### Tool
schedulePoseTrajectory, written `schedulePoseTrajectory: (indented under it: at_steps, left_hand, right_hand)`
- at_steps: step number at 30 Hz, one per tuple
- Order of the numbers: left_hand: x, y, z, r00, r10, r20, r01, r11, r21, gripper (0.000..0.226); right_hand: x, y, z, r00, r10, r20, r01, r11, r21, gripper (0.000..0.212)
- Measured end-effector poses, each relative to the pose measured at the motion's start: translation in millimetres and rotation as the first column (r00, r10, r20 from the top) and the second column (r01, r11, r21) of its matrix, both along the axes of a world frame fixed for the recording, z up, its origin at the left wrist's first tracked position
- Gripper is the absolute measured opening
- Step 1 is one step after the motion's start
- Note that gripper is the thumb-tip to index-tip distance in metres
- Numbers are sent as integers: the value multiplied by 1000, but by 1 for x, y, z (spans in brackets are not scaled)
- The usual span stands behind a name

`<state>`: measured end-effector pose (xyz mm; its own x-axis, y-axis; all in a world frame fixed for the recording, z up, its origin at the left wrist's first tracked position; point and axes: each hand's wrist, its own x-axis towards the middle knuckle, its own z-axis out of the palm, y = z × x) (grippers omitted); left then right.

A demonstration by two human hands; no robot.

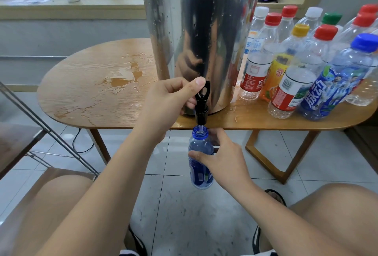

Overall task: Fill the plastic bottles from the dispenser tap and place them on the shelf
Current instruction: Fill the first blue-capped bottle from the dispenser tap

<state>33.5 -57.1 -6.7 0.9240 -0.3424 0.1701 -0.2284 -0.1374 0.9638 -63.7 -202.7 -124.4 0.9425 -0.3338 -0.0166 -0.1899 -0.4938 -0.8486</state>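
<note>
A: Bottle?
B: Blue bottle (200, 160), uncapped, upright, held below the surface's front edge; mouth right under the black tap (201, 103); thin stream running in; fill level unreadable through the tinted plastic and label.
A: Hands?
B: Right hand (222, 158) wrapped round the bottle's upper half; left hand (169, 102) pinching the tap lever, thumb on top.
A: Around it?
B: Steel dispenser (196, 31) on the wooden surface (81, 92), top cut off by the frame; puddle (122, 80) to its left; capped bottles (290, 90) crowded to its right, rear ones partly hidden, contents hard to tell.
</note>
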Motion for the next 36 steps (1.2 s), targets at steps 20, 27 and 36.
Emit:
schedulePoseTrajectory:
  at_steps: [20,27,36]
  left_hand:
    - [-1,1,1,1000,-5,-2,5,1000,0,43]
    - [0,1,1,1000,-10,10,10,1000,19,42]
    - [0,0,1,1000,-4,11,4,1000,8,45]
  right_hand:
    - [0,-2,-1,1000,10,14,-11,999,36,65]
    - [0,-2,0,1000,11,7,-12,999,34,67]
    - [-1,-2,1,1000,10,8,-10,1000,27,67]
